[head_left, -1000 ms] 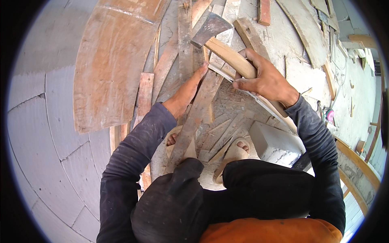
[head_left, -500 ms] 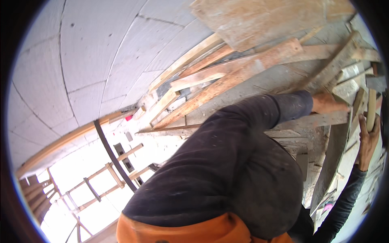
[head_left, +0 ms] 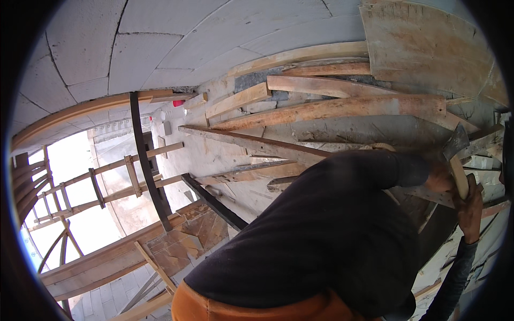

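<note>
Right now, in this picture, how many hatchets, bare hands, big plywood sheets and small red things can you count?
hatchet: 1, its handle gripped by the right hand
bare hands: 2, the right hand and the left hand
big plywood sheet: 1
small red thing: 1
Total: 5

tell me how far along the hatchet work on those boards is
Done: several planks and a plywood sheet already lie stacked along the block wall. In hand: the right hand grips the hatchet by its wooden handle, head up, and the left hand rests on a board beside it. Left: I cannot tell, since the dark sleeve hides the piece being cut.
</note>
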### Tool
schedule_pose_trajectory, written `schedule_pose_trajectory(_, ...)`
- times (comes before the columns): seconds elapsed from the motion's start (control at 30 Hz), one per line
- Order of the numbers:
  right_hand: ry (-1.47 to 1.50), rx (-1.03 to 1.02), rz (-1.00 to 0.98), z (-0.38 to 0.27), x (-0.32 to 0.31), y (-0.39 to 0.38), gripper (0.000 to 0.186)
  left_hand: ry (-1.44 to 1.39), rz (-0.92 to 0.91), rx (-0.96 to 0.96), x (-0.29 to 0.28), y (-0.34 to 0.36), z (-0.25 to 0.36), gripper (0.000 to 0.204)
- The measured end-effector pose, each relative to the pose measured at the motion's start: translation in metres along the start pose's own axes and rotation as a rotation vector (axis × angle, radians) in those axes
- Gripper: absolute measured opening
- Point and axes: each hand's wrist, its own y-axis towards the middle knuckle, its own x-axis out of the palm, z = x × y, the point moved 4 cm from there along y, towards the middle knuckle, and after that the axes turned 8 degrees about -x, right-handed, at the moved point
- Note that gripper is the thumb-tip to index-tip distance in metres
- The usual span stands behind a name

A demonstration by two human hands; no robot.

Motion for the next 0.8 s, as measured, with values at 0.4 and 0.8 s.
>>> schedule_pose_trajectory(0.4, -0.12, -0.259, 0.121, 0.024, 0.036, -0.027, 0.067, 0.407, -0.155, -0.491, -0.228, -0.272, 0.023, 0.078)
schedule_pose_trajectory(0.8, -0.194, -0.249, 0.16, -0.019, 0.004, -0.057, 0.067, 0.661, -0.324, -0.682, -0.279, -0.369, 0.038, 0.051)
